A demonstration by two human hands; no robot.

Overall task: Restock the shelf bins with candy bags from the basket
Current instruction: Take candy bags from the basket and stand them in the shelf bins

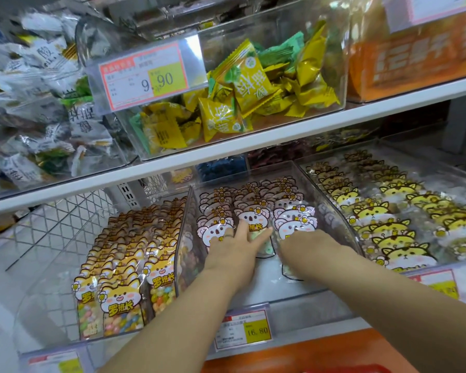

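Observation:
A clear middle bin on the lower shelf holds three rows of pink koala candy bags standing upright. Both of my hands reach into its front. My left hand lies with straight fingers against the front bags of the left and middle rows. My right hand curls down at the front of the right row, its fingertips hidden, and it grips a koala candy bag whose lower edge shows under the wrist. A red edge at the bottom may be the basket.
The left bin holds orange fox bags, and the right bin holds yellow cat bags. A price tag hangs on the shelf edge. The upper shelf carries a bin of yellow-green candies close above my hands.

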